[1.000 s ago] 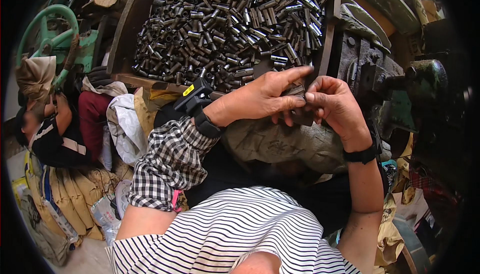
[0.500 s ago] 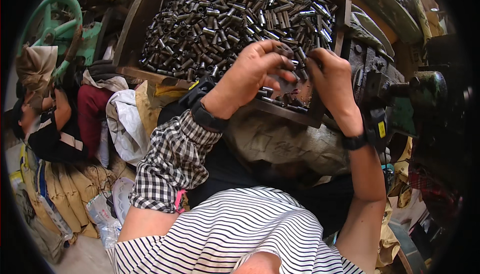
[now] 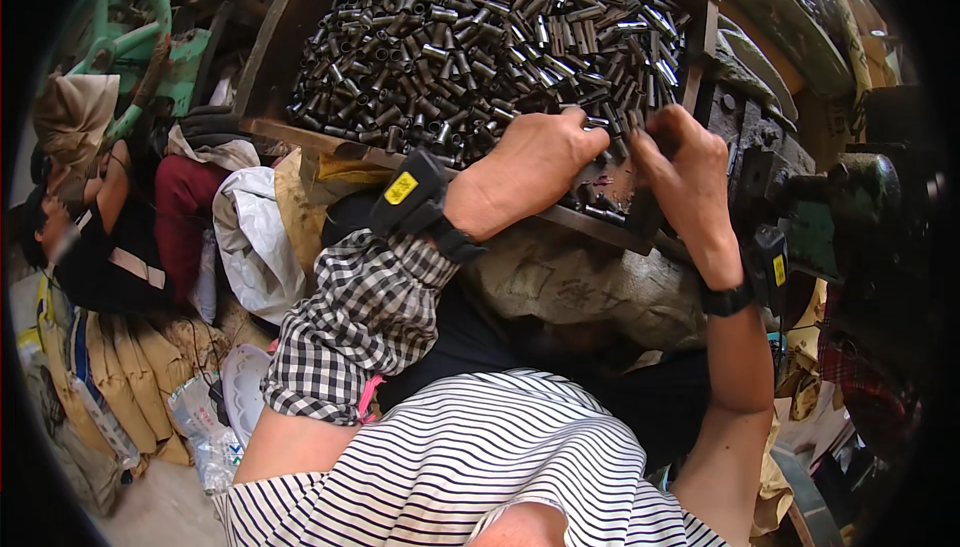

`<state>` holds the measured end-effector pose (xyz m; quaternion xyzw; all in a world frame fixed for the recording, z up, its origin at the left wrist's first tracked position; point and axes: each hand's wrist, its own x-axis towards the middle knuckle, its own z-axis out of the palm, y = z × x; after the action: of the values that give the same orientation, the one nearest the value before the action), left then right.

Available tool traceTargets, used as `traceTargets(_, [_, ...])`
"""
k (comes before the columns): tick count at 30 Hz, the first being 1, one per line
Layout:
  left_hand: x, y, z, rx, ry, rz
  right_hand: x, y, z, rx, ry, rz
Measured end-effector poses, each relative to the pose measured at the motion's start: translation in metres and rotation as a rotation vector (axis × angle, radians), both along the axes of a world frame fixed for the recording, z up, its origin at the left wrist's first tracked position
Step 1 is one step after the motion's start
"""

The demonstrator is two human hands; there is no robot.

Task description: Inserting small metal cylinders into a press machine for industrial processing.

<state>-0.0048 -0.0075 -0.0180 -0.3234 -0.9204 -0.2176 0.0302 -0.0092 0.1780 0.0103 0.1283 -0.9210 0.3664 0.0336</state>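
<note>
I'm getting moderate, uneven light, its source out of sight. Beyond the left hand [image 3: 530,162], hard white glints speckle the metal tubes [image 3: 440,57]. Right of the right hand [image 3: 690,172], the machine [image 3: 868,202] sinks into near-black. On the wearer's side of both, the striped shirt [image 3: 470,447] reads brightest. Fingertips look slightly soft to me; far-left sacks [image 3: 120,377] curve toward the black fisheye rim.

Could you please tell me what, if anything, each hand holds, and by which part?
I cannot tell: the left hand and right hand are at the metal tubes, where any held piece blends in.
</note>
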Motion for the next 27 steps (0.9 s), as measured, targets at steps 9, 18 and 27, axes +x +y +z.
traceTargets(9, [-0.006, 0.009, -0.008, -0.176, 0.025, -0.066, 0.035, 0.020, -0.008, -0.626, -0.403, -0.117])
traceTargets(18, [-0.006, 0.013, -0.005, 0.179, -0.035, -0.034, 0.031, 0.036, -0.015, -0.902, -0.540, -0.084])
traceTargets(27, [-0.002, 0.019, 0.017, 0.812, -1.124, 0.135, 0.031, 0.040, -0.016, -1.061, -0.598, -0.128])
